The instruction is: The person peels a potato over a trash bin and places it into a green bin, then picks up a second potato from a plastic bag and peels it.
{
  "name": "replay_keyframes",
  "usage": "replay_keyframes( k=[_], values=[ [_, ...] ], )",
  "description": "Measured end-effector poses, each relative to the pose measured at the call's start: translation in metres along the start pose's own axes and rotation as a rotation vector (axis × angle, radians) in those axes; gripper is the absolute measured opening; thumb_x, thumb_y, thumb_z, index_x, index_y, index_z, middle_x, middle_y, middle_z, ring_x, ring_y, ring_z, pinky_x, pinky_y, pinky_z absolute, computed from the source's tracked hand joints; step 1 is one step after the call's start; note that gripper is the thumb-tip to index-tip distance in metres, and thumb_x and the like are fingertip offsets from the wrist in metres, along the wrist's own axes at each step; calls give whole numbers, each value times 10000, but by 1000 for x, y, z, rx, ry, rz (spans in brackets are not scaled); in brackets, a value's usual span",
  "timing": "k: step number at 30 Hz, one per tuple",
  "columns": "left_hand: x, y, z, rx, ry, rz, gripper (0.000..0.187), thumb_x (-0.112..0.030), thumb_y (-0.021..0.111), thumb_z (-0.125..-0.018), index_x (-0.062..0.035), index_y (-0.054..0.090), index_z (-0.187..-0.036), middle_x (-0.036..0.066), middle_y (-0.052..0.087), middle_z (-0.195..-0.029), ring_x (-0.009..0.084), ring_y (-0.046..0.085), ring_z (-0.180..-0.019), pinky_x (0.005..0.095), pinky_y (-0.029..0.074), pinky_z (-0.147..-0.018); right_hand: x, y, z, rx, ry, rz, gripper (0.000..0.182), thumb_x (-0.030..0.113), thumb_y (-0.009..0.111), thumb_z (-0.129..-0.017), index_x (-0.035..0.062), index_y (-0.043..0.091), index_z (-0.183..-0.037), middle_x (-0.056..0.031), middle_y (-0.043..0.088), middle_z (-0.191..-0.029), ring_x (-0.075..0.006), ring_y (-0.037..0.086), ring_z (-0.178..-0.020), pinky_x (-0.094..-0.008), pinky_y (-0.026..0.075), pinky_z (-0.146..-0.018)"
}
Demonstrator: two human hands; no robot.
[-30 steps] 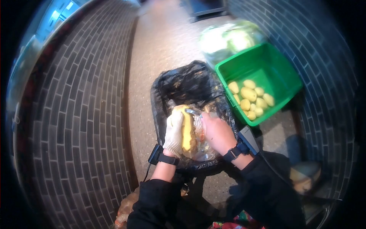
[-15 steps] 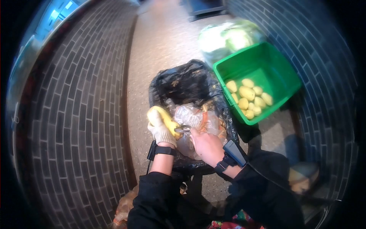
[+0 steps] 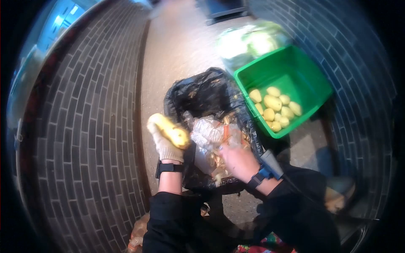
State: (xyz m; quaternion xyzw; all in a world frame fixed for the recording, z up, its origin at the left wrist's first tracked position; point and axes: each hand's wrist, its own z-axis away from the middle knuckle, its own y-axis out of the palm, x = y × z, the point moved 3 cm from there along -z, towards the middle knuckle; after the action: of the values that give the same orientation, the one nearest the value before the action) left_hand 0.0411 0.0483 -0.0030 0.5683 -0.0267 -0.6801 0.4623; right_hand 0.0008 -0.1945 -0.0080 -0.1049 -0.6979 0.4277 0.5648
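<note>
My left hand [image 3: 162, 141], in a pale knit glove, is wrapped round a long yellow peeled potato [image 3: 172, 131] with a dark spot near its lower end. Over the bin my bare right hand [image 3: 238, 160] is closed and smeared by motion; the peeler in it is mostly hidden. The two hands are apart. Below them is a bin lined with a black bag [image 3: 175, 99], holding clear plastic wrapping [image 3: 207, 130] and peelings [image 3: 219, 162].
A green tub [image 3: 314, 90] with several peeled potatoes [image 3: 273, 102] stands at the right. Behind it lies a clear bag of pale green vegetables [image 3: 253, 40]. Brick walls [image 3: 93, 118] rise on both sides, and a dark object [image 3: 223, 10] is at the top.
My left hand has moved left with the potato. My right hand has moved right and slightly down, away from the potato, and the peeler no longer touches it.
</note>
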Motion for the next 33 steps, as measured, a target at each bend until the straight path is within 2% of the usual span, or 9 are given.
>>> replay_keyframes(
  k=[3, 5, 10, 12, 20, 29, 30, 32, 33],
  values=[
    [26, 17, 21, 79, -225, 0, 604, -676, 501, -920, -105, 605, -1083, 65, 638, -865, 213, 645, -703, 340, 572, -638, -8, -33, -20, -43, 51, 44, 206, 239, 468, -1012, 64, 574, -998, -227, 629, -734, -424, 637, -700, -521, 498, -625],
    [37, 24, 34, 264, -325, -33, 602, -673, 496, -923, -113, 604, -1118, 61, 636, -879, 203, 641, -698, 329, 564, -634, -7, -51, -28, -153, 33, -59, 224, 244, 474, -1013, 52, 587, -1038, -240, 643, -773, -435, 636, -736, -524, 492, -656],
    [48, 27, 55, 264, -424, -245, 605, -611, 453, -977, -83, 573, -1247, 110, 668, -941, 212, 663, -744, 323, 563, -663, -10, -62, -37, -206, 19, -115, 242, 263, 473, -1008, 46, 579, -1033, -224, 657, -791, -438, 634, -763, -538, 484, -677],
    [48, 31, 60, 384, -397, -306, 603, -591, 456, -984, -75, 557, -1280, 130, 669, -986, 218, 671, -781, 323, 565, -694, -9, -62, -40, -187, 33, -117, 253, 249, 485, -1006, 35, 594, -1083, -242, 658, -815, -441, 636, -781, -526, 491, -689],
    [57, 33, 62, 457, -392, -315, 571, -527, 458, -1004, -68, 507, -1339, 93, 633, -1144, 207, 650, -929, 333, 569, -744, -1, -54, -42, -95, 120, -37, 259, 235, 461, -1011, 28, 578, -1113, -253, 650, -765, -441, 642, -745, -541, 500, -677],
    [62, 15, 40, 465, -137, -548, 470, -480, 453, -1025, -83, 563, -1252, 60, 655, -958, 159, 638, -745, 290, 546, -635, 2, -23, -41, -86, 114, 145, 250, 218, 457, -1014, 9, 561, -1102, -223, 650, -709, -418, 654, -708, -515, 517, -653],
    [62, 14, 40, 426, -115, -512, 435, -430, 492, -1022, -61, 592, -1229, 71, 670, -1001, 166, 656, -818, 303, 554, -706, 0, -15, -40, -84, 112, 144, 250, 218, 457, -1014, 9, 561, -1102, -223, 650, -709, -418, 654, -708, -515, 517, -653],
    [60, 15, 37, 387, -91, -476, 400, -380, 531, -1019, -38, 622, -1206, 81, 685, -1043, 174, 674, -891, 317, 562, -776, 4, -8, -32, -350, -53, 265, 221, 221, 466, -1009, 25, 559, -1056, -200, 647, -680, -394, 666, -695, -503, 525, -633],
    [59, 11, 34, 307, -116, -502, 425, -436, 497, -1020, -61, 603, -1189, 72, 666, -964, 171, 652, -781, 308, 550, -667, 10, -8, -29, -350, -54, 265, 221, 221, 466, -1009, 25, 559, -1056, -200, 647, -680, -394, 666, -695, -503, 525, -633]
  ],
)
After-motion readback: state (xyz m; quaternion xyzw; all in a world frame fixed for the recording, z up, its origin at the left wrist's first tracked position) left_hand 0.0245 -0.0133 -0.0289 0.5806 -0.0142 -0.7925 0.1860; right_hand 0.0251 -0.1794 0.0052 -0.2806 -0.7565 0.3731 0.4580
